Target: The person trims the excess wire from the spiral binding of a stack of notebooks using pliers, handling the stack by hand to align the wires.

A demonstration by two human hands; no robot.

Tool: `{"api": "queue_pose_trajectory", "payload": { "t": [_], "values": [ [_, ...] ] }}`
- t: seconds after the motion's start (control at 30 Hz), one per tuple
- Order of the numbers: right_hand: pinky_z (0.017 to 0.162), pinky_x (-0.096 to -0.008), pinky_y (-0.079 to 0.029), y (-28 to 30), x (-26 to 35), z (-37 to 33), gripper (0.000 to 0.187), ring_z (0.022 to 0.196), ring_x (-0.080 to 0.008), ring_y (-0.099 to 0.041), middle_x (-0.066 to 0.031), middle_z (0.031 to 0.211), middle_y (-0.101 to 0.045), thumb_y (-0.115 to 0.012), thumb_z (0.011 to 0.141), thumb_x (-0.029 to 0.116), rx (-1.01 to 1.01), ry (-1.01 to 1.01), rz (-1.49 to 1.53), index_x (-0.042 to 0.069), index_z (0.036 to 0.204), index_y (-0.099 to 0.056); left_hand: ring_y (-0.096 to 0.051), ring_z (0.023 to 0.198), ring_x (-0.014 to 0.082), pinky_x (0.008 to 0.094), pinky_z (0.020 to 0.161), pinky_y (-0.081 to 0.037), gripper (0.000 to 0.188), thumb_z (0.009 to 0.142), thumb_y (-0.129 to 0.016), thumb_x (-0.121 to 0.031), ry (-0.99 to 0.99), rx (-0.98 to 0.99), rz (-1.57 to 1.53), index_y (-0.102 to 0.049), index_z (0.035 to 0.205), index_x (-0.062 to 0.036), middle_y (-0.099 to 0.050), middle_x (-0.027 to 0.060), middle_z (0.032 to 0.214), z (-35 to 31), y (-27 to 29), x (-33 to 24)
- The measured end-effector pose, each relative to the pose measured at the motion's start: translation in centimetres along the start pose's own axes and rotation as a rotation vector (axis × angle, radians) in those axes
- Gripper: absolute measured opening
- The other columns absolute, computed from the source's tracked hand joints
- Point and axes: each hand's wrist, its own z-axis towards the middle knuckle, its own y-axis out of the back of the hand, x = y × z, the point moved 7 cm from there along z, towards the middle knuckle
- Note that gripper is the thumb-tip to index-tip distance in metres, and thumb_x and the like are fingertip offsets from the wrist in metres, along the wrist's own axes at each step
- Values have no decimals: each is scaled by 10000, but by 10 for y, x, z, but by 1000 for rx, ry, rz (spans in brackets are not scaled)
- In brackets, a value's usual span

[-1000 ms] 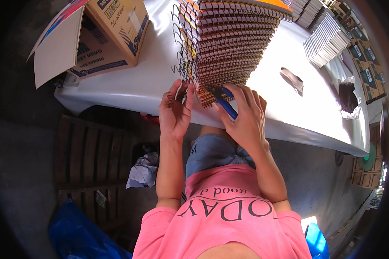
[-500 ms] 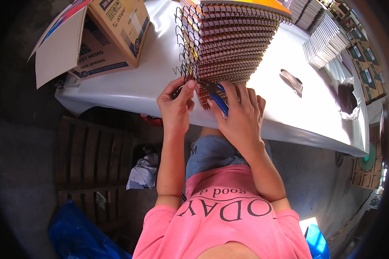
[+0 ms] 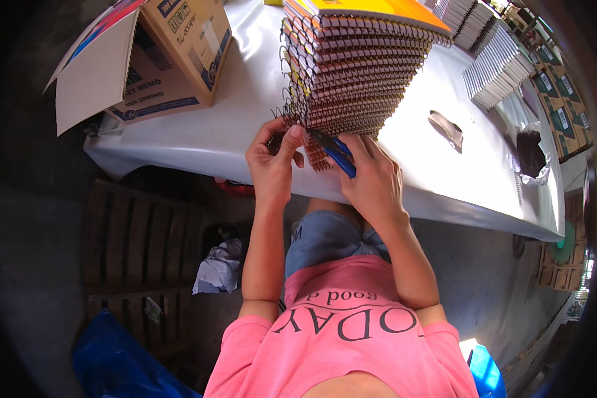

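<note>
A tall stack of spiral-bound notebooks stands at the table's near edge, its dark wire coils facing me and a yellow-orange cover on top. At the stack's lower left corner, my left hand pinches the end of a wire coil between thumb and fingers. My right hand grips blue-handled pliers, fingers wrapped round the handles. The pliers' dark jaws point left and reach the coil ends beside my left thumb. Exactly where the jaws meet the wire is hidden.
An open cardboard box stands at the left of the white-covered table. To the right lie a brown scrap and a plastic bag with dark coils. More notebook stacks stand at the far right. A wooden pallet lies lower left.
The pliers have tilted, with their handles shifted slightly right and their jaws closer to my left thumb. My left hand has moved a little right. The stack appears slightly lower in view.
</note>
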Motion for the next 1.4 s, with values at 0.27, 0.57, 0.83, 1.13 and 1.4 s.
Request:
{"api": "queue_pose_trajectory", "payload": {
  "t": [0.27,0.57,0.83,1.13,1.4],
  "values": [
    [805,-395,-367,23,13,-4,443,937,-228,-543,-40,1005,-574,-718,745,284,-180,85,-113,110,1130,-586,-508,632,47,202,464,-391,224,855,-699,-162,-40,9,47,-598,997,-20,-597,3,783,-2,-1,-5],
    [658,-417,-463,12,17,3,383,813,-258,-621,-72,912,-591,-717,735,223,-98,48,-99,105,1070,-574,-511,652,58,219,485,-422,224,863,-690,-156,-113,15,69,-598,998,-4,-612,13,821,-5,-2,-4],
    [661,-414,-495,12,-1,8,381,788,-275,-638,-64,878,-608,-730,705,154,-60,10,56,115,1049,-569,-523,677,79,238,523,-454,234,881,-666,-161,-214,-79,37,-578,1024,2,-593,38,884,-10,-1,-5],
    [758,-400,-431,0,-18,6,372,893,-272,-596,-70,938,-596,-728,741,209,-70,60,18,106,1060,-567,-569,701,118,263,578,-514,169,936,-548,-66,-921,-346,404,-496,1073,19,-562,108,957,-47,-3,-32],
    [897,-396,-374,0,-40,-23,444,999,-293,-546,-101,1044,-587,-717,765,242,80,135,124,82,1149,-560,-564,770,112,208,589,-504,161,936,-550,-165,121,-476,-582,-570,1026,-33,-589,37,903,-54,145,75]
  ]
}}
